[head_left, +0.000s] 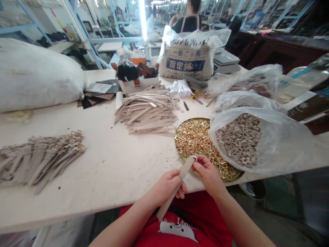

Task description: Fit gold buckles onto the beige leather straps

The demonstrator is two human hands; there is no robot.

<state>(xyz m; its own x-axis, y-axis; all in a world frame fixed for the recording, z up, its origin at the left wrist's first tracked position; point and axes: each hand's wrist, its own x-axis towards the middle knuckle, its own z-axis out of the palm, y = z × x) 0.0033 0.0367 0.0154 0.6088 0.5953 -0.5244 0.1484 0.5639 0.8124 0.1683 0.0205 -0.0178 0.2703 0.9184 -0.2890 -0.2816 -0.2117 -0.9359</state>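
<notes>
A beige strap (185, 168) runs slantwise between my hands, above the table's front edge. My left hand (171, 185) is closed around its middle, and the lower end hangs down in front of the red shirt. At the upper end, my right hand (205, 171) pinches the strap where it bends over in a small loop. Whether a buckle sits in that loop I cannot tell. Just beyond my right hand lies a round tray (177, 145) of gold metal buckles (194, 135). An open plastic bag of small beige loops (240, 139) stands beside the tray, overlapping its rim.
Loose beige straps (147, 109) are heaped mid-table. Straps with gold buckles (43, 154) lie at the left. A big white sack (38, 75) fills the back left, and a printed bag (186, 56) stands at the back. Farther off is a person (189, 22).
</notes>
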